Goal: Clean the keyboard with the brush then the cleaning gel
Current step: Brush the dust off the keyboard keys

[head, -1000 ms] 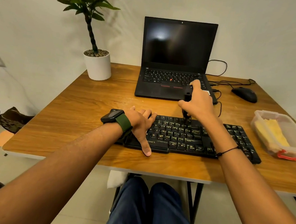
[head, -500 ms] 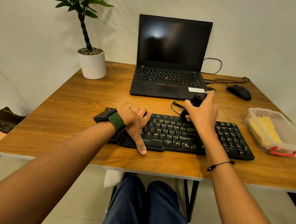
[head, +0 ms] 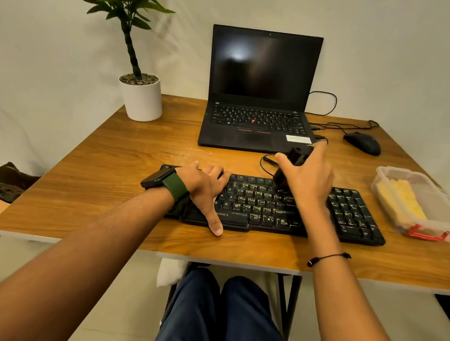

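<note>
At the left, the keyboard [head: 274,205] is steadied by the left hand [head: 204,187], laid flat over its left end with fingers straight and the thumb reaching down past the front edge onto the desk [head: 85,176]; nothing is held in it. The keyboard lies across the front middle of the desk, ahead of the laptop [head: 258,92]. Further right, the black brush [head: 289,165] is gripped by the right hand [head: 308,176], fingers curled round its handle, the bristle end tilted down onto the upper key rows. The brushing step is judged to be in hand. Next, strokes along the remaining rows toward the right end would be called for. The gel, judged to be the yellow mass in the clear container [head: 418,202] at far right, is untouched
</note>
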